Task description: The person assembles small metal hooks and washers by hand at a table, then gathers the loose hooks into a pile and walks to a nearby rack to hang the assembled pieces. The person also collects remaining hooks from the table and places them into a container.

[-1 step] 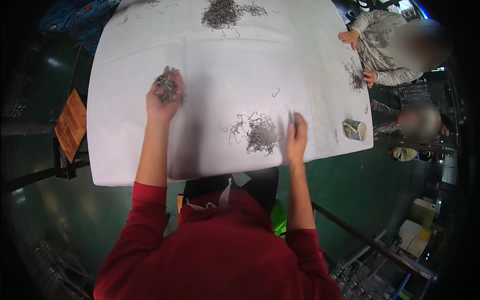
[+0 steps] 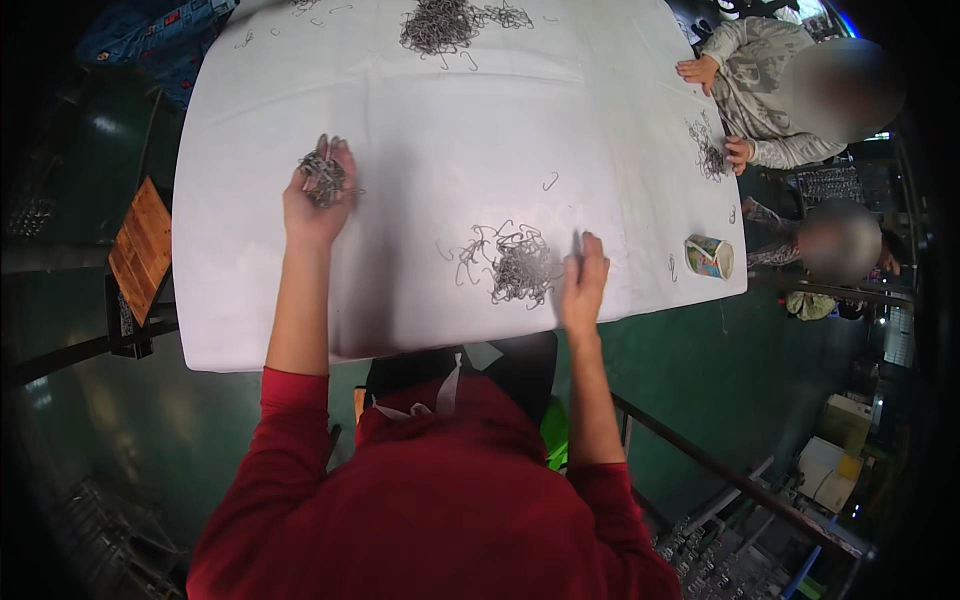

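Note:
A tangled clump of small bent metal hooks [image 2: 323, 178] rests in my left hand [image 2: 318, 198], which is raised palm up over the white-covered table [image 2: 270, 290] with its fingers curled around them. My right hand [image 2: 583, 285] is just right of a loose pile of similar hooks [image 2: 522, 268] near the front edge. Its thumb and fingers look apart, slightly blurred, with a dark patch between them that I cannot make out. One single hook [image 2: 550, 181] lies beyond the pile.
A larger hook heap [image 2: 438, 28] lies at the far edge. On the right stands a printed paper cup [image 2: 708, 257], and a co-worker's hand [image 2: 739, 153] touches a smaller hook pile [image 2: 710, 158]. A wooden board [image 2: 141, 250] is left of the table.
My left hand with its hooks has shifted slightly left. My right hand has moved a little left, closer to the near pile.

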`<state>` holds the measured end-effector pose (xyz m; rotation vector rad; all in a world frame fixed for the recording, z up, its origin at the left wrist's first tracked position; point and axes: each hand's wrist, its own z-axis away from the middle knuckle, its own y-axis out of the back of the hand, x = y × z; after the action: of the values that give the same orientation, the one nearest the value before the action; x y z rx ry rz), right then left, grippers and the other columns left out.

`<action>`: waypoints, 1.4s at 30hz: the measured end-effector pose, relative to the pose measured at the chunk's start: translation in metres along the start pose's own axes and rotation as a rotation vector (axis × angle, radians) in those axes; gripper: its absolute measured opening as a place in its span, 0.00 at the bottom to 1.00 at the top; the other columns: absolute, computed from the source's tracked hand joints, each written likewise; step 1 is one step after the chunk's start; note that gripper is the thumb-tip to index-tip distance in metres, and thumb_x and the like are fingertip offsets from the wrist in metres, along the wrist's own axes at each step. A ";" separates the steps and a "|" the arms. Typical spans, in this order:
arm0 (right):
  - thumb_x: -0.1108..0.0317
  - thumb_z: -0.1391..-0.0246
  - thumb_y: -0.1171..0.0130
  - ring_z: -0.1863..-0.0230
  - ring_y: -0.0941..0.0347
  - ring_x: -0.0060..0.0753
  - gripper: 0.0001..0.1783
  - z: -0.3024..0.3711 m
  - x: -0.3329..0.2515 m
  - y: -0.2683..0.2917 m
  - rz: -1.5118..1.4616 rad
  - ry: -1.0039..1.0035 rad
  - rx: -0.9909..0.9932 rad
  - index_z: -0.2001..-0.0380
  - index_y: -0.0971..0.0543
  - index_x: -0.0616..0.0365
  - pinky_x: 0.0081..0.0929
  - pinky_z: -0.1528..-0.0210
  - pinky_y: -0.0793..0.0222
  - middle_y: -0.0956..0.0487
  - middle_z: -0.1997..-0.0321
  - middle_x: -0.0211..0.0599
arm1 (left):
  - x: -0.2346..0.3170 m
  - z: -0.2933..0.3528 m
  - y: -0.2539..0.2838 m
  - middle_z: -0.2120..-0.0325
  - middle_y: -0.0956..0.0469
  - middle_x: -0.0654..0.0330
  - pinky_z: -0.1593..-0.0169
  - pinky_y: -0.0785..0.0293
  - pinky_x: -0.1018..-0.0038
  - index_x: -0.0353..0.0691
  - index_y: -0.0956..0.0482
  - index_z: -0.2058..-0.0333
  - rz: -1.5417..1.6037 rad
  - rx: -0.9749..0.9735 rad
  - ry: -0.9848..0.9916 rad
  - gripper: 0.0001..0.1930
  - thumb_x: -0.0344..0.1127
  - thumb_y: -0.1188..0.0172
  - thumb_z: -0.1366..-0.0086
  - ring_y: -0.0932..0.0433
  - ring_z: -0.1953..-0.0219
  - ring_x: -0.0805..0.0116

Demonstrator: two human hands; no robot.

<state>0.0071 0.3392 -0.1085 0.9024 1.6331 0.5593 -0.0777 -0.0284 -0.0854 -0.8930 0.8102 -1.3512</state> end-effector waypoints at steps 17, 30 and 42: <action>0.58 0.37 0.58 0.34 0.48 0.50 0.24 -0.078 0.007 -0.065 0.024 0.109 -0.097 0.42 0.34 0.57 0.50 0.33 0.58 0.36 0.37 0.45 | 0.008 0.045 0.019 0.53 0.28 0.50 0.47 0.26 0.63 0.31 0.29 0.51 0.089 0.042 -0.077 0.20 0.37 0.66 0.30 0.28 0.51 0.56; 0.66 0.39 0.53 0.38 0.38 0.40 0.20 -0.061 -0.003 -0.045 -0.347 0.074 -0.169 0.46 0.30 0.61 0.37 0.36 0.48 0.31 0.42 0.44 | 0.013 0.053 0.001 0.54 0.30 0.54 0.50 0.26 0.68 0.34 0.34 0.48 0.007 -0.009 -0.176 0.18 0.37 0.64 0.30 0.29 0.52 0.60; 0.68 0.40 0.52 0.42 0.35 0.37 0.19 -0.054 -0.006 -0.054 -0.471 0.025 -0.077 0.47 0.31 0.65 0.29 0.41 0.41 0.30 0.44 0.45 | 0.028 0.036 0.008 0.60 0.27 0.58 0.51 0.27 0.68 0.35 0.31 0.57 -0.191 -0.131 -0.205 0.11 0.36 0.55 0.32 0.27 0.56 0.64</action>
<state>-0.0585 0.3076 -0.1320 0.4306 1.7587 0.3021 -0.0405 -0.0538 -0.0761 -1.2167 0.6733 -1.3553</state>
